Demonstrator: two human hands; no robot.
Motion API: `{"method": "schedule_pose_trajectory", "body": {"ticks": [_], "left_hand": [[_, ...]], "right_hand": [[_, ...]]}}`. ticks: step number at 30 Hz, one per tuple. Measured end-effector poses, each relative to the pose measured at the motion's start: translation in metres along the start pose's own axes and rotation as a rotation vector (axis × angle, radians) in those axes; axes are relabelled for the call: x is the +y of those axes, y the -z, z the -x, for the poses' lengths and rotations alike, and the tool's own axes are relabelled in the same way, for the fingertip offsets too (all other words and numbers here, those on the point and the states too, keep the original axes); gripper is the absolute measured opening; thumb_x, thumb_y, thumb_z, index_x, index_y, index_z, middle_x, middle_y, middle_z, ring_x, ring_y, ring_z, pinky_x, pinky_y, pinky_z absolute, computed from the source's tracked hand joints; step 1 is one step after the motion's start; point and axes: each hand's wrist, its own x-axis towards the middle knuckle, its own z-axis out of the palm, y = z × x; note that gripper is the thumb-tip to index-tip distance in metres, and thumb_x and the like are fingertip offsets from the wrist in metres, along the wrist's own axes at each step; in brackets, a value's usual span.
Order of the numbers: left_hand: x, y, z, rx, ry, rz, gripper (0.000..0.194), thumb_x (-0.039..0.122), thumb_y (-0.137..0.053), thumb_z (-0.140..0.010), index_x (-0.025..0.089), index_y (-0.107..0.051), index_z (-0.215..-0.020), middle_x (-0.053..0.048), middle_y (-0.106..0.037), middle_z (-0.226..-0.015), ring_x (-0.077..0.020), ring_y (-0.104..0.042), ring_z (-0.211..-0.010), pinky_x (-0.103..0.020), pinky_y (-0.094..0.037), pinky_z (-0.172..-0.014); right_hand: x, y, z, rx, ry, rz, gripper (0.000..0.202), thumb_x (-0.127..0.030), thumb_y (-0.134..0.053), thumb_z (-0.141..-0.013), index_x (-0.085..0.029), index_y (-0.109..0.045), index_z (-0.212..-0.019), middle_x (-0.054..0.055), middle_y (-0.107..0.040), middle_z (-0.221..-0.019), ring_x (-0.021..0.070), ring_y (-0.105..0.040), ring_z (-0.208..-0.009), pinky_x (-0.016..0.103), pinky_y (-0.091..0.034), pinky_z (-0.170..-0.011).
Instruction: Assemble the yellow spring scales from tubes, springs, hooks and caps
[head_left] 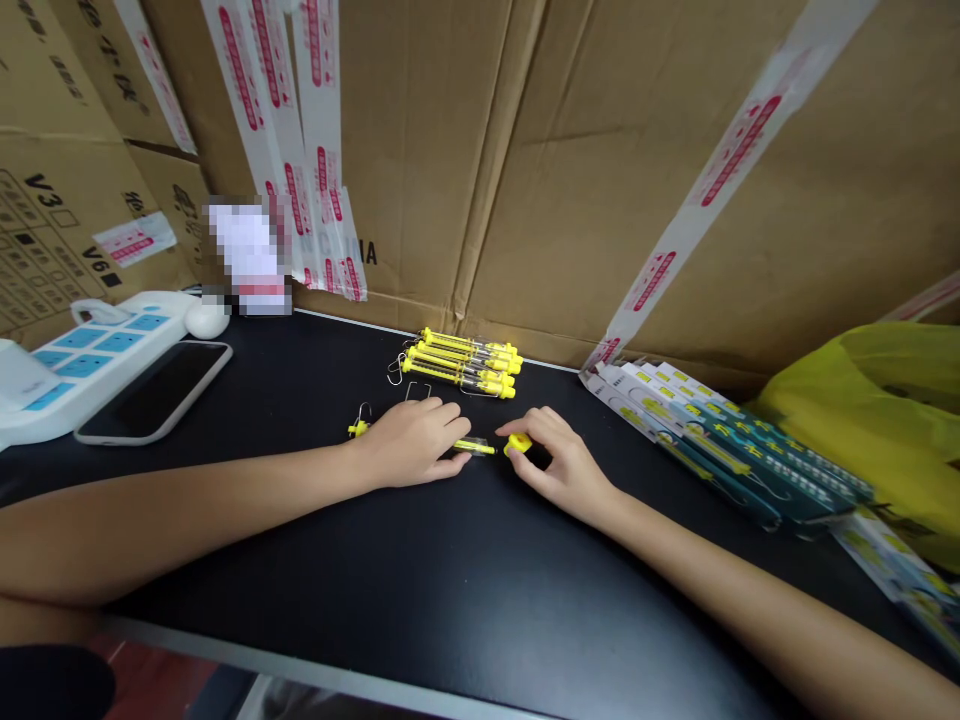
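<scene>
Near the middle of the black table [450,590], my left hand [416,443] is closed around a yellow tool with a clear tube [476,447]. Its hooked end sticks out on the left and its clear end on the right. My right hand [559,462] pinches a small yellow cap [517,443] between thumb and index finger, just right of the tube's tip and apart from it. Behind my hands lies a pile of similar yellow tools [461,362] with metal hooks.
Printed packages [720,440] are stacked at the right, beside a yellow bag [877,410]. A phone [157,390] and a white power strip [105,345] lie at the left. Large cardboard boxes [600,180] stand behind the table.
</scene>
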Motion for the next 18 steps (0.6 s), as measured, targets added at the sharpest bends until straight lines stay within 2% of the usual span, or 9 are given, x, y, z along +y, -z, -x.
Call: {"method": "schedule_pose_trajectory", "body": {"ticks": [4,10,12,15,18], "left_hand": [[0.000,0.001,-0.001,-0.008,0.008,-0.008,0.023,0.036,-0.043,-0.089,0.016,-0.055,-0.085,-0.003,-0.055,-0.081,-0.0173,-0.051,-0.074,-0.028,-0.039,-0.063],[0.000,0.001,-0.001,-0.009,0.006,-0.009,0.023,0.035,-0.044,-0.089,0.016,-0.056,-0.085,-0.003,-0.055,-0.081,-0.0169,-0.050,-0.074,-0.027,-0.039,-0.062],[0.000,0.001,-0.001,-0.011,0.006,-0.008,0.023,0.035,-0.044,-0.089,0.016,-0.056,-0.085,-0.003,-0.055,-0.081,-0.0170,-0.050,-0.074,-0.027,-0.039,-0.062],[0.000,0.000,-0.001,-0.012,0.008,-0.004,0.023,0.036,-0.044,-0.089,0.016,-0.056,-0.085,-0.003,-0.055,-0.082,-0.0170,-0.050,-0.074,-0.027,-0.039,-0.062],[-0.001,0.000,-0.001,-0.009,0.006,0.001,0.023,0.035,-0.043,-0.089,0.016,-0.056,-0.085,-0.003,-0.055,-0.081,-0.0167,-0.050,-0.074,-0.027,-0.039,-0.062]], "right_hand": [[0.001,-0.001,0.000,-0.038,0.027,0.104,0.019,-0.022,-0.051,-0.085,-0.021,-0.059,-0.102,0.005,-0.059,-0.081,0.0198,-0.052,-0.077,0.035,-0.041,-0.071],[-0.001,-0.001,0.001,-0.055,0.019,0.134,0.018,-0.019,-0.052,-0.083,-0.022,-0.058,-0.100,0.004,-0.058,-0.081,0.0204,-0.053,-0.078,0.034,-0.041,-0.070],[0.001,0.000,0.000,-0.007,-0.013,0.088,0.020,-0.020,-0.051,-0.084,-0.022,-0.056,-0.103,0.004,-0.058,-0.083,0.0198,-0.053,-0.078,0.034,-0.042,-0.071],[0.010,0.004,-0.001,0.167,-0.157,-0.007,0.022,-0.023,-0.051,-0.084,-0.021,-0.050,-0.105,0.004,-0.056,-0.086,0.0184,-0.054,-0.076,0.032,-0.044,-0.068],[0.022,0.006,-0.003,0.244,-0.279,0.004,0.017,-0.025,-0.052,-0.082,-0.021,-0.048,-0.098,0.004,-0.056,-0.084,0.0175,-0.053,-0.071,0.030,-0.043,-0.064]]}}
